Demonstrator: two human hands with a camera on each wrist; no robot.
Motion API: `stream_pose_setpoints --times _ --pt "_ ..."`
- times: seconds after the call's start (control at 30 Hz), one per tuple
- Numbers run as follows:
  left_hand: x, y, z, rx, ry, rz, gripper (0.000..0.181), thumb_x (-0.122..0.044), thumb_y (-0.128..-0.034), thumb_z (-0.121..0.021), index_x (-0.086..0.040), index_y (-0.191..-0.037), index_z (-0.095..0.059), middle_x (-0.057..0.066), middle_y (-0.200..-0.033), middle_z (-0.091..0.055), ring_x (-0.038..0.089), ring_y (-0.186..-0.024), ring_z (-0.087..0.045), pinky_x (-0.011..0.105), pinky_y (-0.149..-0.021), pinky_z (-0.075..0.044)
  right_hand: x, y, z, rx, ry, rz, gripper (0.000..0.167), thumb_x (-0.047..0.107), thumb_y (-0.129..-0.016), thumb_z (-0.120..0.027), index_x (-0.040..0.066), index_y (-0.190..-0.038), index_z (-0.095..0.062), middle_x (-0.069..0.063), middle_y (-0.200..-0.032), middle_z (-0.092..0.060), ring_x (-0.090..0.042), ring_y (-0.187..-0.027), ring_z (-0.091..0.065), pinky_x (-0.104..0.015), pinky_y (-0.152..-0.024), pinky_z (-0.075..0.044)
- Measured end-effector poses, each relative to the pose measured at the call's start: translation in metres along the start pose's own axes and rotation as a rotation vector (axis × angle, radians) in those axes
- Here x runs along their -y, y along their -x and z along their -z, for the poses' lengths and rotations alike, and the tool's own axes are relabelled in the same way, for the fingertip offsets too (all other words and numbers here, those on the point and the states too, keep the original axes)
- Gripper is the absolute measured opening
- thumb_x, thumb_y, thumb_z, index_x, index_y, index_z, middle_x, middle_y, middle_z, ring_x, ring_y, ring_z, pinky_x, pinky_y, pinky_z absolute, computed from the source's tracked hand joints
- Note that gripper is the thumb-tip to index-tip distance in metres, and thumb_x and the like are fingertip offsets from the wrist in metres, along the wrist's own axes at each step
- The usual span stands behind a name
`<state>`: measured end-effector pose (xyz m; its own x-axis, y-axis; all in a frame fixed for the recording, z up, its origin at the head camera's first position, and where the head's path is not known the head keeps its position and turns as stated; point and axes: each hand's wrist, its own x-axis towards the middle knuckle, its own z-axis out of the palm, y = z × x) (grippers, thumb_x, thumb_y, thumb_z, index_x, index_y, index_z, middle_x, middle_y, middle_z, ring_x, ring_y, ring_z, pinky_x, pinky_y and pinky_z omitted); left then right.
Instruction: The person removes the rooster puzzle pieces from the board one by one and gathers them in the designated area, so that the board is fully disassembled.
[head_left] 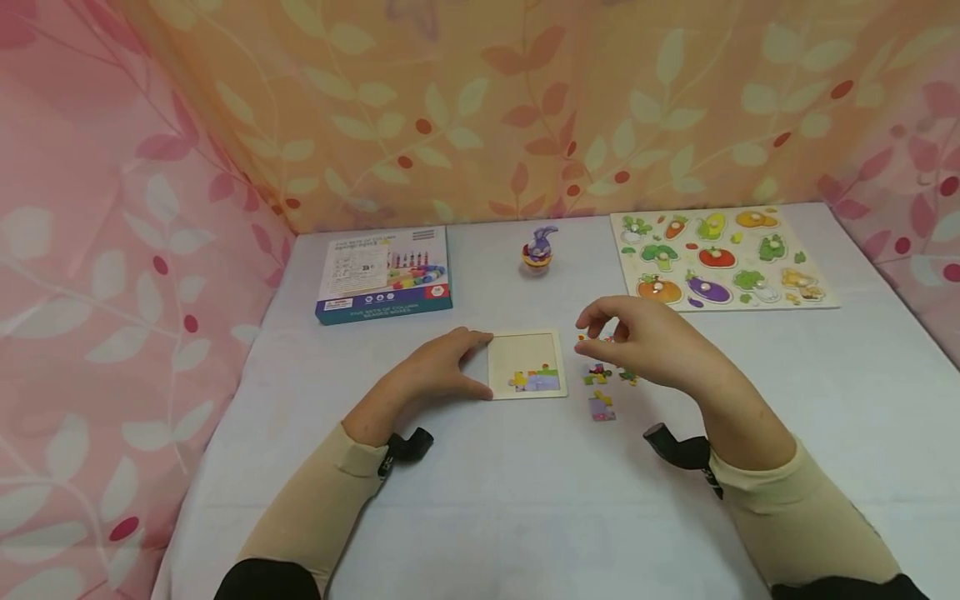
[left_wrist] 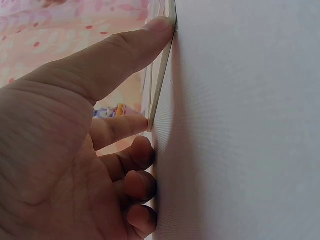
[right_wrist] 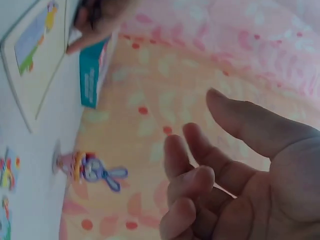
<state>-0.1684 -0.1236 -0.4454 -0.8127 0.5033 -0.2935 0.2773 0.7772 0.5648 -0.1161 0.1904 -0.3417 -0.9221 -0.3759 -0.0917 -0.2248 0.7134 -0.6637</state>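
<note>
A square wooden puzzle tray lies on the table, with joined purple, yellow and green pieces in its lower right part. At its left side, my left hand holds the tray by the two left corners, thumb at the near one and index finger at the far one. My right hand hovers over loose jigsaw pieces right of the tray, thumb apart from the loosely bent fingers and nothing between them. A purple and yellow piece lies nearest me; another piece lies beyond it. The hand partly hides others.
A teal-edged box stands at the back left. A small purple rabbit figure in a basket sits at the back middle. The vegetable peg board lies at the back right, beyond my right hand. Patterned curtains border the white table.
</note>
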Motion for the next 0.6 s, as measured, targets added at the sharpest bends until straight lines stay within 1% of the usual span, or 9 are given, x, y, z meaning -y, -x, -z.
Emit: stream_pose_setpoints --times 0.07,0.13,0.2,0.27,0.37,0.47,0.53,0.6 --pt "0.001 -0.001 0.000 -0.001 -0.002 -0.003 0.092 -0.048 -0.0763 -0.090 -0.025 -0.155 -0.048 -0.004 -0.111 -0.055 0.018 -0.104 -0.050 0.036 -0.086 -0.045 0.005 -0.005 -0.009 0.002 -0.011 0.039 0.029 0.029 -0.092 -0.080 0.015 -0.116 -0.072 0.000 -0.106 -0.067 -0.021 -0.081 -0.056 -0.036 -0.063 -0.049" --pt "0.001 -0.001 -0.001 -0.004 -0.001 -0.004 0.092 -0.049 -0.0763 -0.089 -0.025 -0.154 -0.048 -0.004 -0.110 -0.055 0.018 -0.104 -0.050 0.036 -0.086 -0.045 0.008 -0.010 -0.019 0.017 -0.006 0.086 0.031 0.027 -0.091 -0.081 0.015 -0.118 -0.072 0.001 -0.107 -0.067 -0.020 -0.083 -0.057 -0.036 -0.065 -0.050" --pt "0.001 -0.001 -0.001 -0.006 -0.002 -0.004 0.091 -0.049 -0.0765 -0.089 -0.025 -0.154 -0.048 -0.003 -0.110 -0.055 0.018 -0.103 -0.051 0.036 -0.086 -0.045 0.009 -0.016 -0.030 0.044 0.004 0.137 0.033 0.025 -0.090 -0.081 0.014 -0.120 -0.072 0.001 -0.106 -0.067 -0.017 -0.082 -0.058 -0.035 -0.067 -0.050" --pt "0.001 0.000 -0.002 -0.011 0.001 -0.002 0.091 -0.049 -0.0763 -0.089 -0.025 -0.154 -0.049 -0.004 -0.110 -0.055 0.018 -0.103 -0.051 0.036 -0.087 -0.045 0.007 -0.022 -0.041 0.086 0.011 0.164 0.035 0.025 -0.090 -0.081 0.012 -0.122 -0.072 0.001 -0.105 -0.067 -0.016 -0.080 -0.057 -0.034 -0.067 -0.049" --pt "0.000 -0.001 -0.002 -0.017 -0.001 0.001 0.091 -0.049 -0.0760 -0.089 -0.025 -0.154 -0.049 -0.004 -0.111 -0.056 0.018 -0.103 -0.051 0.036 -0.088 -0.046 0.001 -0.031 -0.056 0.163 0.025 0.160 0.035 0.025 -0.091 -0.079 0.009 -0.122 -0.072 -0.001 -0.105 -0.068 -0.016 -0.079 -0.057 -0.035 -0.071 -0.049" --pt "0.000 -0.001 -0.001 -0.019 -0.006 0.001 0.091 -0.049 -0.0758 -0.089 -0.025 -0.153 -0.049 -0.005 -0.112 -0.056 0.017 -0.103 -0.051 0.036 -0.089 -0.045 -0.008 -0.039 -0.068 0.234 0.051 0.125 0.036 0.025 -0.091 -0.080 0.007 -0.121 -0.073 -0.002 -0.107 -0.068 -0.016 -0.087 -0.059 -0.036 -0.081 -0.050" --pt "0.000 -0.001 -0.001 -0.016 -0.008 0.000 0.091 -0.050 -0.0761 -0.089 -0.025 -0.154 -0.049 -0.005 -0.112 -0.056 0.017 -0.104 -0.051 0.036 -0.089 -0.045 -0.014 -0.043 -0.074 0.270 0.064 0.101 0.036 0.025 -0.090 -0.080 0.006 -0.119 -0.073 -0.001 -0.104 -0.068 -0.016 -0.090 -0.060 -0.037 -0.084 -0.049" --pt "0.000 -0.001 0.000 -0.015 -0.010 0.000 0.091 -0.050 -0.0764 -0.089 -0.025 -0.154 -0.049 -0.005 -0.112 -0.055 0.018 -0.103 -0.051 0.036 -0.088 -0.045 -0.020 -0.047 -0.080 0.288 0.074 0.087 0.035 0.025 -0.090 -0.080 0.006 -0.118 -0.072 0.001 -0.098 -0.067 -0.015 -0.089 -0.059 -0.037 -0.085 -0.048"
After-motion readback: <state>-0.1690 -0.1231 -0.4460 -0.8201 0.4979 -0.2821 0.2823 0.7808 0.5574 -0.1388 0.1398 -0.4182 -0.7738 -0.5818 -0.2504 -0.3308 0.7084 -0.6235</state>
